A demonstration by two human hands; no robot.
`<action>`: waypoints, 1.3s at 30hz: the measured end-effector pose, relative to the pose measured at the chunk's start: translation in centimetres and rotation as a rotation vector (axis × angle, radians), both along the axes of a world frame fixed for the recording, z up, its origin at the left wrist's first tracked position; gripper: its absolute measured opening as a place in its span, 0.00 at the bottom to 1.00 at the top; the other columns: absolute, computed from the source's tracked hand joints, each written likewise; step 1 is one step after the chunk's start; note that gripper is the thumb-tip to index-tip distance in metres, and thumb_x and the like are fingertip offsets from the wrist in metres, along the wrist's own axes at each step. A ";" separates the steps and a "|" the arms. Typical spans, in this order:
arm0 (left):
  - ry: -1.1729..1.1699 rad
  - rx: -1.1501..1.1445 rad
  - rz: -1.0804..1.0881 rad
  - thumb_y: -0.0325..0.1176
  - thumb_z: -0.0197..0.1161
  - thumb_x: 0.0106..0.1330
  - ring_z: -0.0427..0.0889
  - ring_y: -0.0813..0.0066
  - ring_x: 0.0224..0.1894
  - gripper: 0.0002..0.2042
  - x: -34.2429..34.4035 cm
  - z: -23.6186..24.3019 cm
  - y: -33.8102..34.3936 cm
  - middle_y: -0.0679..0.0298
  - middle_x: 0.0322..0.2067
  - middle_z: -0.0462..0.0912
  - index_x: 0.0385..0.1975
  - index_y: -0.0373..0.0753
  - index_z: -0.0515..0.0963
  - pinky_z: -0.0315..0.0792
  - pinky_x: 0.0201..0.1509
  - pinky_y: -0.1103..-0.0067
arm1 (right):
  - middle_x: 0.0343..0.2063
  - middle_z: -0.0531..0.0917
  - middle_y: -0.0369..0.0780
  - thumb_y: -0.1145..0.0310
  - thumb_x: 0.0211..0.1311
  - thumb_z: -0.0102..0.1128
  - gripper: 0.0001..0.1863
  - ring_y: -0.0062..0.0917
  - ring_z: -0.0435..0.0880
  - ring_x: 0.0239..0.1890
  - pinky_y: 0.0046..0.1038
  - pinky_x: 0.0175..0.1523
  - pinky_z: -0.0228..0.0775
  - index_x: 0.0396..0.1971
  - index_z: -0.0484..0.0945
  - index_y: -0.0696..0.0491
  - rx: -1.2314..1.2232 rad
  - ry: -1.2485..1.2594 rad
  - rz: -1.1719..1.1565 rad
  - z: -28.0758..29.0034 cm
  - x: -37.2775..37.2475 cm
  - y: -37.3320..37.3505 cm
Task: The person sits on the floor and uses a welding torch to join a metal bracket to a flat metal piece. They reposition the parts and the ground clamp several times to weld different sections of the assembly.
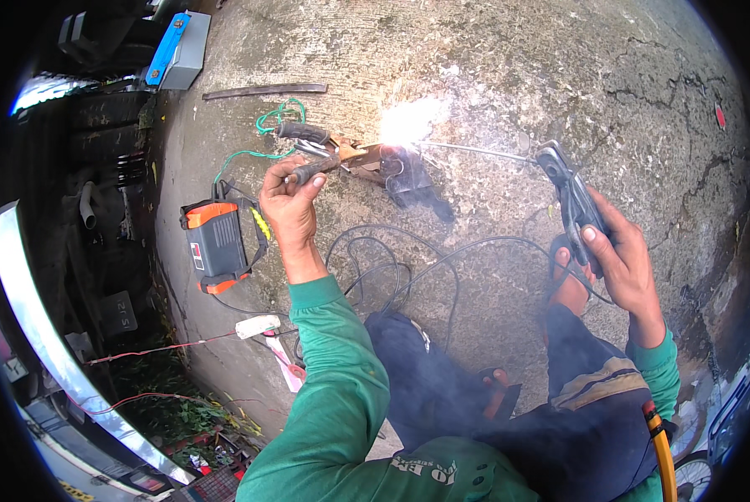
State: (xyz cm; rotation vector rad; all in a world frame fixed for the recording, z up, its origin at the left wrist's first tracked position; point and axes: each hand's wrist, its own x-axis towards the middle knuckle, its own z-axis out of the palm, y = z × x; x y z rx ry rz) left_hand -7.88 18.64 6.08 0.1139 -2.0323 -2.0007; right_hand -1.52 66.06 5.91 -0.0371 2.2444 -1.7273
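My left hand (289, 201) is closed around one black handle of a ground clamp (350, 153) with brass-coloured jaws. Those jaws sit against a small metal workpiece (406, 176) on the concrete, and smoke drifts about it. A black electrode holder (569, 188) is gripped in my right hand (622, 255). From its head a thin welding rod (479, 150) runs left to the workpiece. At the rod's tip a white arc (410, 121) glares and throws sparks, hiding the exact contact point.
An orange and black welding machine (217, 244) stands at the left. Black cables (454, 251) loop between my arms, near my feet. Green wire (245, 154), a flat metal bar (264, 90) and a grey-blue box (178, 52) lie farther off. A white socket block (258, 326) is beside my left sleeve.
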 end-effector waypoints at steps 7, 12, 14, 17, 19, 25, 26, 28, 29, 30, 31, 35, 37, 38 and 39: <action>0.094 -0.041 -0.058 0.13 0.74 0.52 0.82 0.71 0.48 0.19 -0.1 -0.3 -0.1 0.55 0.49 0.81 0.42 0.36 0.78 0.79 0.55 0.75 | 0.48 0.84 0.43 0.63 0.73 0.57 0.30 0.22 0.82 0.46 0.28 0.54 0.74 0.69 0.69 0.63 -0.119 -0.128 -0.180 -0.2 0.5 1.6; 0.072 -0.019 -0.011 0.12 0.74 0.49 0.80 0.73 0.47 0.20 0.0 0.0 0.9 0.57 0.47 0.79 0.40 0.35 0.77 0.81 0.52 0.77 | 0.57 0.81 0.46 0.62 0.73 0.57 0.31 0.26 0.79 0.57 0.28 0.63 0.69 0.69 0.67 0.65 -0.115 -0.053 -0.193 -0.8 1.0 2.0; 0.064 -0.026 0.002 0.12 0.74 0.49 0.80 0.73 0.47 0.20 0.0 0.0 0.8 0.57 0.47 0.79 0.40 0.35 0.77 0.81 0.52 0.77 | 0.57 0.81 0.46 0.62 0.73 0.57 0.31 0.26 0.79 0.58 0.29 0.63 0.69 0.69 0.67 0.65 -0.054 0.017 -0.174 -0.7 1.0 2.0; 0.070 -0.039 -0.005 0.13 0.75 0.49 0.80 0.74 0.47 0.20 0.0 0.1 0.9 0.57 0.47 0.79 0.40 0.35 0.77 0.80 0.51 0.78 | 0.58 0.81 0.46 0.62 0.73 0.58 0.31 0.27 0.79 0.58 0.29 0.63 0.69 0.69 0.67 0.64 -0.096 -0.015 -0.192 -1.0 1.3 1.9; 0.064 -0.051 -0.007 0.13 0.75 0.49 0.80 0.74 0.47 0.19 0.0 0.1 0.8 0.58 0.46 0.79 0.40 0.35 0.77 0.80 0.51 0.78 | 0.56 0.82 0.45 0.62 0.73 0.58 0.31 0.26 0.80 0.56 0.28 0.61 0.71 0.69 0.67 0.64 -0.127 -0.032 -0.203 -1.5 1.6 1.8; 0.070 -0.044 -0.041 0.12 0.72 0.53 0.83 0.72 0.47 0.19 0.1 -0.2 0.1 0.56 0.50 0.81 0.43 0.35 0.78 0.78 0.55 0.75 | 0.59 0.79 0.47 0.62 0.74 0.58 0.32 0.29 0.77 0.61 0.31 0.67 0.65 0.70 0.65 0.66 -0.128 -0.154 -0.134 -1.1 1.7 1.7; 0.071 -0.042 -0.042 0.12 0.72 0.53 0.83 0.72 0.47 0.19 0.0 -0.3 0.1 0.56 0.50 0.81 0.43 0.35 0.78 0.78 0.56 0.75 | 0.59 0.80 0.47 0.62 0.74 0.58 0.32 0.29 0.77 0.61 0.31 0.67 0.65 0.70 0.65 0.66 -0.131 -0.153 -0.131 -1.1 1.7 1.6; 0.087 -0.048 -0.045 0.12 0.72 0.53 0.83 0.72 0.47 0.19 -0.1 -0.5 -0.1 0.56 0.50 0.81 0.43 0.35 0.78 0.79 0.56 0.75 | 0.59 0.79 0.47 0.63 0.74 0.57 0.32 0.28 0.77 0.61 0.30 0.67 0.66 0.70 0.66 0.66 -0.145 -0.154 -0.125 -1.0 1.6 1.4; 0.094 -0.053 -0.046 0.12 0.73 0.53 0.83 0.72 0.47 0.19 -0.1 -0.5 -0.3 0.55 0.50 0.81 0.43 0.34 0.78 0.79 0.56 0.75 | 0.59 0.79 0.47 0.63 0.74 0.57 0.31 0.27 0.77 0.61 0.29 0.66 0.66 0.70 0.66 0.66 -0.157 -0.157 -0.121 -1.0 1.6 1.3; 0.093 -0.049 -0.047 0.12 0.73 0.53 0.83 0.72 0.47 0.19 -0.1 -0.5 -0.4 0.55 0.50 0.81 0.43 0.34 0.78 0.79 0.56 0.75 | 0.59 0.79 0.46 0.64 0.74 0.57 0.31 0.27 0.77 0.61 0.29 0.66 0.66 0.70 0.66 0.66 -0.170 -0.158 -0.123 -1.2 1.6 1.3; 0.091 -0.042 -0.049 0.12 0.73 0.53 0.84 0.71 0.47 0.19 -0.1 -0.6 -0.4 0.55 0.50 0.81 0.44 0.34 0.78 0.79 0.56 0.75 | 0.59 0.79 0.46 0.64 0.74 0.57 0.31 0.26 0.77 0.61 0.28 0.66 0.66 0.70 0.66 0.66 -0.181 -0.159 -0.126 -1.4 1.7 1.5; 0.083 -0.036 -0.046 0.12 0.73 0.53 0.84 0.70 0.47 0.20 -0.1 -0.6 -0.3 0.55 0.50 0.81 0.45 0.34 0.79 0.80 0.55 0.75 | 0.49 0.83 0.39 0.65 0.74 0.58 0.30 0.16 0.79 0.44 0.19 0.46 0.73 0.70 0.67 0.63 -0.197 -0.111 -0.221 -2.3 2.1 1.5; 0.081 -0.031 -0.032 0.12 0.72 0.53 0.84 0.70 0.47 0.20 -0.1 -0.7 -0.1 0.55 0.49 0.82 0.45 0.33 0.79 0.80 0.55 0.75 | 0.49 0.82 0.38 0.65 0.74 0.58 0.30 0.16 0.79 0.43 0.19 0.46 0.73 0.70 0.67 0.64 -0.198 -0.081 -0.220 -2.4 2.1 1.6; 0.081 -0.029 -0.024 0.11 0.72 0.53 0.85 0.70 0.47 0.20 0.0 -0.6 0.0 0.55 0.49 0.82 0.45 0.33 0.79 0.80 0.55 0.75 | 0.49 0.82 0.38 0.65 0.74 0.58 0.30 0.16 0.79 0.43 0.19 0.46 0.72 0.70 0.67 0.64 -0.201 -0.074 -0.230 -2.6 2.2 1.6; 0.060 -0.036 -0.009 0.11 0.72 0.52 0.83 0.72 0.47 0.19 0.1 -0.6 0.2 0.56 0.48 0.81 0.44 0.34 0.79 0.80 0.54 0.76 | 0.50 0.82 0.38 0.65 0.74 0.59 0.30 0.16 0.79 0.43 0.19 0.46 0.72 0.70 0.67 0.64 -0.204 -0.067 -0.239 -2.6 2.3 1.6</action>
